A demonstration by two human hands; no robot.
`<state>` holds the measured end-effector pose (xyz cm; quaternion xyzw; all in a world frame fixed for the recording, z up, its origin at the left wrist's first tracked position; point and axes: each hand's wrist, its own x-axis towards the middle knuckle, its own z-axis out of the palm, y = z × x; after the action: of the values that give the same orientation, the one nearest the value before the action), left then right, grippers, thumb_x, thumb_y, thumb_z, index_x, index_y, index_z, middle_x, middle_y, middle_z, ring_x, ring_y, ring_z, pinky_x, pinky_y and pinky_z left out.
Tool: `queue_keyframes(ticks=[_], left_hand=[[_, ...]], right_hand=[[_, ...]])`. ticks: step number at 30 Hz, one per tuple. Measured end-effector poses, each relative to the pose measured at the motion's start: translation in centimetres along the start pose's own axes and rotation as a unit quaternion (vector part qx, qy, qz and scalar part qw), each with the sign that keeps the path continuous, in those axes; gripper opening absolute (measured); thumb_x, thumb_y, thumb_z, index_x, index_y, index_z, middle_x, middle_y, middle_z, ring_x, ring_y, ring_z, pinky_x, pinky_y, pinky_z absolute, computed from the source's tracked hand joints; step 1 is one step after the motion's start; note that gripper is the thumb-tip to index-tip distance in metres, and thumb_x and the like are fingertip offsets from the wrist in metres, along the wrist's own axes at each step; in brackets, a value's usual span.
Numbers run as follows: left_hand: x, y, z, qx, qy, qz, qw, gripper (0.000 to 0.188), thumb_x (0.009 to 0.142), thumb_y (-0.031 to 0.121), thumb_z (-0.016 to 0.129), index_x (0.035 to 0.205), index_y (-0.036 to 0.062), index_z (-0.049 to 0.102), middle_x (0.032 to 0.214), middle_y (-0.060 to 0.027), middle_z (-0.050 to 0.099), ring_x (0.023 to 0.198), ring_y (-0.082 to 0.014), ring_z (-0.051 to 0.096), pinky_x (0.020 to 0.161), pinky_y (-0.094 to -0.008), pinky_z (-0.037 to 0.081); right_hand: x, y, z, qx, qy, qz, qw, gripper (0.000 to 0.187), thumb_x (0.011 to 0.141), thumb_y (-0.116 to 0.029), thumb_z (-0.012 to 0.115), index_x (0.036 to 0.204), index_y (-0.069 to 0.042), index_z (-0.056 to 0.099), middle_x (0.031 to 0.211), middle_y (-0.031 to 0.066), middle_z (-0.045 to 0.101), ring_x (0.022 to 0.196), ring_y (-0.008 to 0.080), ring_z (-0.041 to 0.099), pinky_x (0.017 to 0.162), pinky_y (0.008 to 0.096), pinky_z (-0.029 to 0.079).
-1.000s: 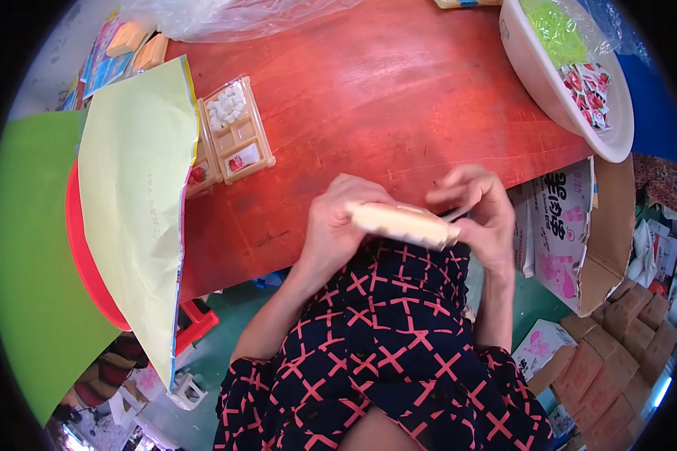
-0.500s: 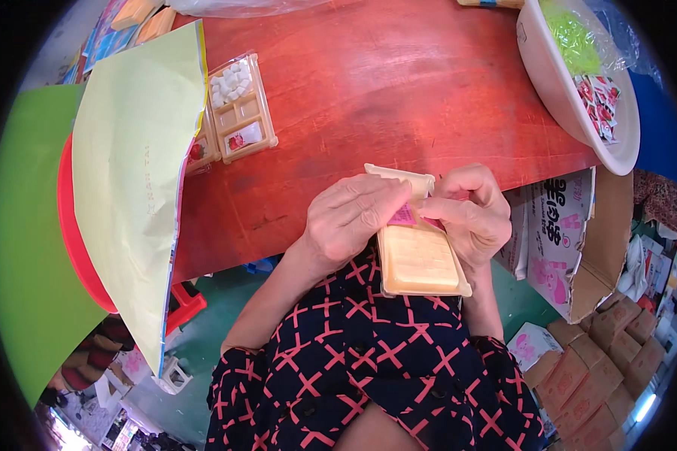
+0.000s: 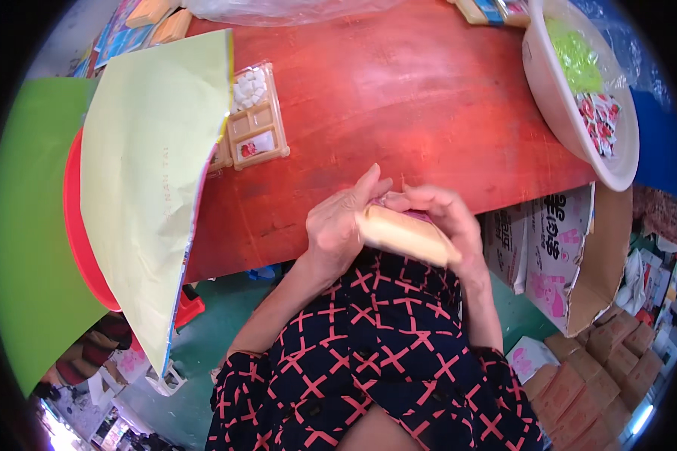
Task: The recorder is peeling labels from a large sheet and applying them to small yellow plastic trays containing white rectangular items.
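Note:
A beige plastic box (image 3: 406,239), slightly blurred and tilted, is held in front of my body at the table's near edge. My left hand (image 3: 338,223) grips its left side, thumb pointing up. Around the right side curl the fingers of my right hand (image 3: 450,218). A bit of pink, like a sticker, shows at the far edge between the hands; the rest of it is hidden. Farther left on the red table (image 3: 399,98) lies an open compartment tray (image 3: 259,116) with white cubes in one section and a small printed packet in another.
A pale yellow sheet (image 3: 154,165) covers part of a red basin (image 3: 75,218) on the left. At the far right stands a white basin (image 3: 538,83) with small packets and a bag of green material. Cardboard boxes (image 3: 587,255) are below the table's right side.
The box has tipped so its near face is foreshortened. My hands have shifted from pinching at the pink sticker to holding the box's sides. The view has moved slightly.

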<state>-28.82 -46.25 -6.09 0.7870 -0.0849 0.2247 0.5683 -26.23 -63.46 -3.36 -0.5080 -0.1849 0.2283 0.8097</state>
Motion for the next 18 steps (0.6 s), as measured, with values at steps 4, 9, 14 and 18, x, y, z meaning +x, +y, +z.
queue_keyframes(ticks=[4,9,14,18], left_hand=[[-0.3,0.8,-0.3,0.019,-0.053,-0.108,0.993,0.047,0.074,0.0,0.071,0.119,-0.0032,0.057,0.096,-0.0162,0.068,0.085,-0.0234,0.069,0.074,-0.0318,0.055],[0.6,0.8,-1.4,-0.111,-0.049,-0.216,0.969,0.073,0.08,0.001,0.065,0.142,0.0017,0.027,0.134,-0.0194,0.047,0.114,-0.0262,0.056,0.09,-0.0323,0.048],[-0.8,1.1,-4.1,-0.222,-0.036,-0.336,0.915,0.062,0.084,-0.004,0.058,0.139,0.002,0.031,0.134,-0.0159,0.046,0.109,-0.0189,0.056,0.09,-0.03,0.047],[-2.9,2.5,-6.9,-0.062,0.028,-0.255,0.964,0.056,0.083,-0.006,0.057,0.135,0.0011,0.037,0.126,-0.0156,0.054,0.102,-0.0192,0.06,0.086,-0.0303,0.05]], right_hand=[[0.4,0.9,0.4,-0.346,0.055,-0.035,0.936,0.032,0.08,-0.003,0.066,0.11,0.003,0.055,0.108,0.0161,0.063,0.095,0.0197,0.063,0.081,0.0315,0.05],[4.7,0.6,-0.8,-0.226,0.135,-0.005,0.965,0.032,0.085,0.004,0.055,0.117,0.003,0.047,0.101,0.0075,0.059,0.09,0.014,0.059,0.077,0.026,0.051],[18.1,-7.2,-7.7,-0.331,0.209,-0.184,0.902,0.056,0.084,-0.012,0.067,0.129,0.005,0.039,0.118,0.012,0.05,0.108,0.0189,0.049,0.094,0.0304,0.04],[21.8,-10.7,-6.3,-0.351,0.349,-0.224,0.839,0.059,0.086,-0.017,0.062,0.136,0.002,0.037,0.133,0.0158,0.045,0.12,0.0201,0.045,0.101,0.0328,0.036]])
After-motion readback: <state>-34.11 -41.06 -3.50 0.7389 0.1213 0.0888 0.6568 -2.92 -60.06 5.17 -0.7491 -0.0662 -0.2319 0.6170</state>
